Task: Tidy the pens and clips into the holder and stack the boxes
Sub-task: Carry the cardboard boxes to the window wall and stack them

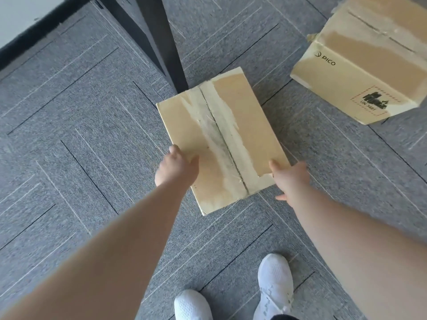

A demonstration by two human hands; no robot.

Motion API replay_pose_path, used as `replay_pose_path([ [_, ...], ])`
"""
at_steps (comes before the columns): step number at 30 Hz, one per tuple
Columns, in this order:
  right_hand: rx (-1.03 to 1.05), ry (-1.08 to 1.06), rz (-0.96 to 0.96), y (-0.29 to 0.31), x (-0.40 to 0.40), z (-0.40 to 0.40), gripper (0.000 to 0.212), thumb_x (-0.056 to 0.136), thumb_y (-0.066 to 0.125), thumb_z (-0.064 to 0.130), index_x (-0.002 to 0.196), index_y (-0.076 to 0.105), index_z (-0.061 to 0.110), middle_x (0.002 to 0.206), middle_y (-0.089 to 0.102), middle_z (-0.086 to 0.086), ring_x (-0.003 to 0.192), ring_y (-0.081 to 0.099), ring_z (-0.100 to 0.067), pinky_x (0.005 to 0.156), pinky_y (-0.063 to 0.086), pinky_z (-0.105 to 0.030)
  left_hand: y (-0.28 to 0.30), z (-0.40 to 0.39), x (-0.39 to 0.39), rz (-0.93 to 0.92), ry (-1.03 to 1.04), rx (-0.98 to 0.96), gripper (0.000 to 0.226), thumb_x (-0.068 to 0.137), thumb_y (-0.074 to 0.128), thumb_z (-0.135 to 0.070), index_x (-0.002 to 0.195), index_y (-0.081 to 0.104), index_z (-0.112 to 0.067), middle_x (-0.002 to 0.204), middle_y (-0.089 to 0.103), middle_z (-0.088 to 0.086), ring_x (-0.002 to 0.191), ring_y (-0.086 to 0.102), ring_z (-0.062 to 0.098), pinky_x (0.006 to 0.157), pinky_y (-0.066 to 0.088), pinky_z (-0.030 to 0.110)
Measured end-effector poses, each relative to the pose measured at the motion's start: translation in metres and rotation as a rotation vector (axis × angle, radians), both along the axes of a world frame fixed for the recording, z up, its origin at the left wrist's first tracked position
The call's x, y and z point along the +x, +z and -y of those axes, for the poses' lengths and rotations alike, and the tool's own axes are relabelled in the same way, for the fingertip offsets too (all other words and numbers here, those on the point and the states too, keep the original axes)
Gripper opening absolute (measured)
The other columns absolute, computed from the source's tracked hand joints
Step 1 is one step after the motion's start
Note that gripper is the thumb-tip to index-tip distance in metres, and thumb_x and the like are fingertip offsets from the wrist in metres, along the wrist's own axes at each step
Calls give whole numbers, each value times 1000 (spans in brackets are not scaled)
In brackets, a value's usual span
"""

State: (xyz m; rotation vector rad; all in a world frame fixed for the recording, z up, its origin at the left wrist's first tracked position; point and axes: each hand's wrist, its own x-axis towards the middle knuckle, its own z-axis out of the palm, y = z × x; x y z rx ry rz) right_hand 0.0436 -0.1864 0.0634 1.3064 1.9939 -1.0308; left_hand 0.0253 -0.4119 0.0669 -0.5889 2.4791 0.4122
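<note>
person's bent over the smaller cardboard box [221, 139] on the grey carpet [69, 135], a hand on each long side near the end closest to them. left hand [175, 167] has its thumb lying on the top face and the other fingers curled down over the edge, so it's gripping the side. right hand [290, 179] does the same on the other edge, thumb on top, fingers wrapped round the side, one fingertip poking out below. can't tell if the box has left the floor yet or is just about to, tbh.

imo the way to do this well: lift level w/ both hands pulling evenly, since the grip is all at the near end and the far end will want to dip. the torn tape strip down the top seam looks rough, so i'd keep thumbs off it and not trust the flaps.

the second box [365, 72], the bigger one w/ pico printed on it, sits well apart up to the right, turned at an angle. prob that's the base and this one goes on top, so squaring it up first would help.

stuff around: a dark table leg [166, 42] just beyond the far corner of the held box, could clip it on the way up. white sneakers [275, 287] near the box's close end. no pens, clips or holder in view here.
</note>
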Motion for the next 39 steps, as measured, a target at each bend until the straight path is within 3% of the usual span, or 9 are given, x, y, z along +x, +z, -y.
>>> replay_pose_path([
  [3, -36, -115, 15, -10, 8, 15, 71, 89, 50, 58, 135, 28, 8, 110, 56, -16, 87, 63, -34, 63, 61, -48, -3, 3, -31, -151, -149, -88, 71, 91, 47, -51, 143, 24, -8, 143, 33, 14, 132, 34, 32, 100, 39, 48],
  [9, 111, -163, -204, -32, 6, 20, 83, 88, 53, 57, 140, 25, -1, 104, 64, -17, 89, 68, -37, 65, 53, -35, -28, -2, -106, -84, -341, -179, 97, 82, 28, -78, 152, -8, -20, 161, -9, 4, 148, -6, 28, 117, 10, 48],
  [13, 72, -263, -270, -38, 0, 16, 87, 84, 57, 58, 142, 24, 3, 114, 64, -17, 97, 67, -37, 82, 56, -47, -33, -4, -135, -86, -299, -215, 114, 67, 27, -91, 152, 0, -21, 159, 10, 11, 146, 11, 33, 115, 13, 52],
  [17, 8, -362, -276, -38, -10, 14, 79, 86, 58, 55, 137, 31, 1, 124, 58, -15, 102, 62, -34, 85, 54, -40, -29, -2, -125, -112, -248, -228, 116, 63, 32, -91, 148, 20, -13, 148, 30, 18, 136, 29, 37, 110, 27, 50],
  [20, -113, -412, -275, -31, -7, 18, 77, 86, 64, 46, 139, 25, 6, 131, 51, -13, 98, 54, -24, 85, 48, -32, -25, 11, -99, -65, -216, -225, 117, 60, 32, -93, 148, 18, -18, 146, 32, 18, 135, 31, 38, 104, 34, 53],
  [23, -109, -346, -286, -28, 1, 18, 73, 86, 68, 36, 138, 26, 7, 128, 53, -13, 110, 57, -29, 83, 43, -30, -25, 32, -71, 4, -225, -188, 113, 55, 31, -96, 146, 15, -31, 143, 37, 17, 133, 35, 38, 100, 38, 55],
  [27, -82, -275, -346, -27, 6, 24, 73, 83, 73, 30, 138, 29, 7, 99, 55, 0, 101, 59, -24, 84, 45, -26, -29, 40, -52, -60, -176, -90, 110, 63, 43, -87, 146, 21, -18, 141, 38, 15, 130, 39, 36, 100, 42, 51],
  [32, -114, -201, -361, -28, 18, 31, 102, 81, 74, 37, 151, 1, 21, 117, 42, 0, 98, 50, -18, 88, 40, -26, -35, 40, -55, -97, -253, -34, 101, 68, 40, -86, 147, -6, -44, 141, 37, 9, 113, 54, 36, 69, 49, 39],
  [39, -44, 74, -391, 13, 21, 57, 111, 81, 76, 29, 152, -8, 14, 148, 40, -7, 130, 47, -23, 102, 35, -24, -2, 75, -22, -106, -80, -8, 105, 63, 44, -88, 147, -3, -45, 139, 40, 9, 115, 53, 37, 80, 53, 44],
])
